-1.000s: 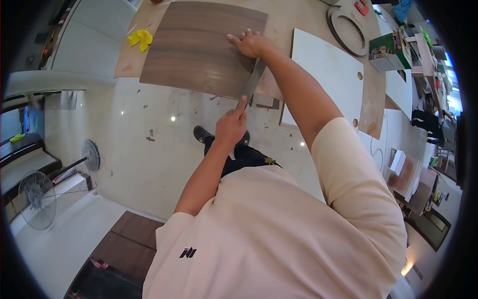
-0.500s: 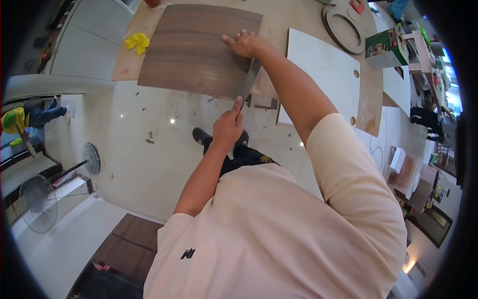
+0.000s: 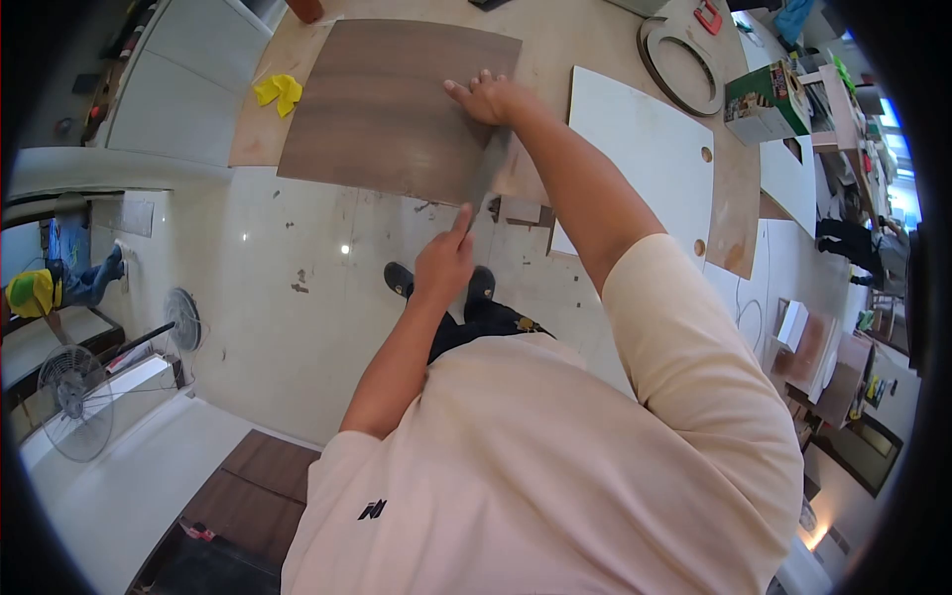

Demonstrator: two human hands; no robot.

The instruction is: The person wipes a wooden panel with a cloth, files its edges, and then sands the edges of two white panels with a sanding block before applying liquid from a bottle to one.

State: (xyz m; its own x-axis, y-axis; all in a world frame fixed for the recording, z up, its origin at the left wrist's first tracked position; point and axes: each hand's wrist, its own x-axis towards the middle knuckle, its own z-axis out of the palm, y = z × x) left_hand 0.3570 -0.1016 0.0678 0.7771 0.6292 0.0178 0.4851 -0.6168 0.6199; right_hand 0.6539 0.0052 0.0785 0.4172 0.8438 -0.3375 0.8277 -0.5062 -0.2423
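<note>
A brown wood-grain panel point(image 3: 387, 104) lies on the workbench, its near edge reaching past the bench edge. My right hand point(image 3: 486, 99) rests on the panel's right part, fingers spread, thumb pointing left. My left hand point(image 3: 446, 260) is closed around the end of a long flat grey metal tool that looks like a file point(image 3: 484, 180), with the index finger stretched along it. The tool lies against the panel's right edge and is smeared by motion. Its far end, beneath my right hand, cannot be made out.
A white board point(image 3: 640, 159) with round holes lies to the right. Beyond it are a ring-shaped roll point(image 3: 684, 64) and a green box point(image 3: 769, 104). A yellow cloth point(image 3: 279, 93) lies left of the panel. Fans point(image 3: 74, 397) and a person in yellow point(image 3: 35, 290) are at far left.
My left hand has drawn slightly down and left with the file, which now looks blurred. My right hand keeps its place on the panel. The person at far left has shifted.
</note>
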